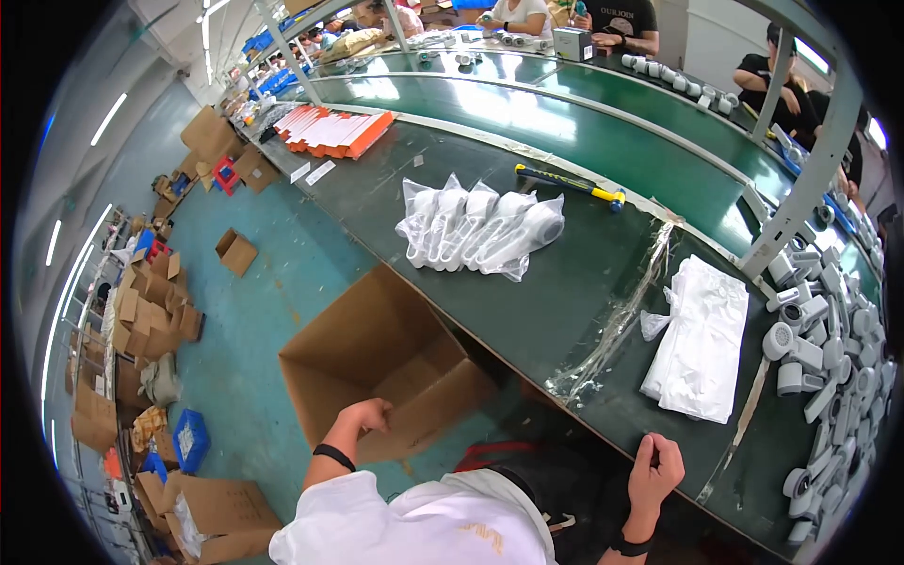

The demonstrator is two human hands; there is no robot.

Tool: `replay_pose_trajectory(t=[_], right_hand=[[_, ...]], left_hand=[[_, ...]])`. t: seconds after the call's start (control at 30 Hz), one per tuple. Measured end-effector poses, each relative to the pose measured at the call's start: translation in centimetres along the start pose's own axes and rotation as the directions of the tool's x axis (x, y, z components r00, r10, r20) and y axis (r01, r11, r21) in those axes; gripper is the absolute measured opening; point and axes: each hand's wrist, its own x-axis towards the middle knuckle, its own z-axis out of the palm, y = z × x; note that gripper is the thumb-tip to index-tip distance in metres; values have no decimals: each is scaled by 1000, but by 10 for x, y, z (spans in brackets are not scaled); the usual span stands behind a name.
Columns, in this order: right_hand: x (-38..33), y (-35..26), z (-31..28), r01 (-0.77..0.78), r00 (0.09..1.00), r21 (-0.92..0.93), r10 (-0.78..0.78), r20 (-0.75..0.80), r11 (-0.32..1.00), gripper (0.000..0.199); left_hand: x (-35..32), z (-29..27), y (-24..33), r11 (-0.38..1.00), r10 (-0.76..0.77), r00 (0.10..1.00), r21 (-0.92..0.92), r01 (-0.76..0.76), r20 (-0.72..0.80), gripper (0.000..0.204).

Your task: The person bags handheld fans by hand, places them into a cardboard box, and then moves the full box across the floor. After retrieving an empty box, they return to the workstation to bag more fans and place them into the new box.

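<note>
My left hand (pixel 367 415) hangs with its fingers curled over the near side of a large open cardboard box (pixel 330 344) on the floor; nothing shows in it. At the table's front edge my right hand (pixel 655 466) is also closed, with nothing visible in it. Just beyond it lies a folded stack of white plastic bags (pixel 702 344). Several pale handheld pieces in clear plastic bags (pixel 478 228) lie in a row on the dark green table (pixel 527 325). Behind them rests a hammer (pixel 574 185) with a yellow and black handle.
Loose grey-white handheld parts (pixel 833 348) are heaped at the right end of the table. Flat orange-and-white cartons (pixel 330 130) lie at its far left. A metal post (pixel 810 179) rises beside a green conveyor (pixel 508 104). Other people work beyond. More cardboard boxes (pixel 221 513) stand at left.
</note>
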Motion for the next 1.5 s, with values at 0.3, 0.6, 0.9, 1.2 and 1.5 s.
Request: replay_pose_trajectory(t=[0.3,0.6,0.9,1.2,1.5], right_hand=[[1,-1,0,38,999,-7,-39,-27,999,5],[4,-4,1,23,999,8,-23,-34,1000,5],[2,-1,3,61,997,-24,-62,-53,998,5],[3,-3,3,94,994,-17,-95,-63,995,4],[1,0,3,88,995,-27,-89,-49,996,4]], left_hand=[[-98,-131,214,697,399,127,210,-686,-908,26],[-15,-164,317,895,433,300,444,-31,-850,75],[-8,-159,337,963,252,543,261,-63,-801,89],[-10,-162,337,960,264,596,268,-85,-758,78],[-19,-154,349,926,354,631,352,-134,-691,62]])
